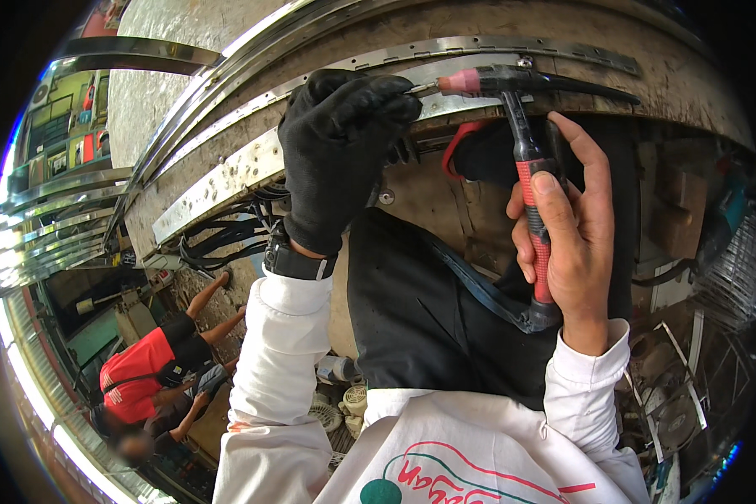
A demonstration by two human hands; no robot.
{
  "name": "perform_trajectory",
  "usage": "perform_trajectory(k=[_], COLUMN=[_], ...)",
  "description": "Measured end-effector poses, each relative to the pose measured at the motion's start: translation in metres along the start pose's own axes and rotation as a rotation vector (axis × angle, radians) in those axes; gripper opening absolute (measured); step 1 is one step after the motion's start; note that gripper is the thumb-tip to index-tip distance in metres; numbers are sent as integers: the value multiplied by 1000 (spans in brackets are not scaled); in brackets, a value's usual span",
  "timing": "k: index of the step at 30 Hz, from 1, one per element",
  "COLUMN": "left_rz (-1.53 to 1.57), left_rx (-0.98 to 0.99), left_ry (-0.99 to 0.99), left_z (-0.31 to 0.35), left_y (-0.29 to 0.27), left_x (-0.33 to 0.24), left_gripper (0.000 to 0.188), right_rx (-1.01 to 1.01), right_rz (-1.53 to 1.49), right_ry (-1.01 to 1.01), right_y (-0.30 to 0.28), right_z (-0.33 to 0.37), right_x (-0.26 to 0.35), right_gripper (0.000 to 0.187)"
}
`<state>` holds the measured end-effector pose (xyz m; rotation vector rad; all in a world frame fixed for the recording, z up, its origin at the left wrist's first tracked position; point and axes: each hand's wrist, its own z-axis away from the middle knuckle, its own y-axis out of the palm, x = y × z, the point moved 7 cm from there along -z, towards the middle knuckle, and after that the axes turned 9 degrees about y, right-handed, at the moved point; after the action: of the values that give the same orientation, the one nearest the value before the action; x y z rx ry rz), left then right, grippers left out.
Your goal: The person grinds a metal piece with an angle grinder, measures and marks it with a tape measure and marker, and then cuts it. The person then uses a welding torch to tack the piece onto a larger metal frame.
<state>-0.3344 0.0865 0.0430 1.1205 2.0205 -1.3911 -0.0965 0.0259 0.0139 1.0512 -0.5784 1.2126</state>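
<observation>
A TIG welding torch [539,252] with a red ribbed handle is in my bare right hand [581,227], fingers wrapped round it and thumb along the grip. Its head lies sideways above, with a pink ceramic nozzle [462,81] aimed left and a long black back cap [601,86] to the right. From the nozzle a thin metal tip, seemingly the tungsten electrode [426,86], reaches my left hand [336,151]. That hand wears a black glove, and its thumb and fingers are pinched at the tip. The dark torch cable [479,286] hangs across my lap.
Beyond my hands is a worn workbench [672,92] with a long piano hinge [479,49] and a pale metal strip [227,186] along its edge. Long shiny metal profiles [176,139] extend left. Black cables [227,239] hang below. A person in red [134,365] is at lower left.
</observation>
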Motion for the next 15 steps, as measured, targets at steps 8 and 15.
perform_trajectory(k=[8, 15], left_rz=[-124, -157], left_rx=[54, 71], left_ry=[36, -54], left_z=[-5, -6], left_y=[3, 3], left_x=[-9, -13], left_gripper=[17, 18], right_rx=[-47, -102], right_rz=[-60, -101], right_ry=[-41, -72], right_y=[-8, -13], right_z=[4, 5], right_x=[3, 5], right_gripper=[56, 56])
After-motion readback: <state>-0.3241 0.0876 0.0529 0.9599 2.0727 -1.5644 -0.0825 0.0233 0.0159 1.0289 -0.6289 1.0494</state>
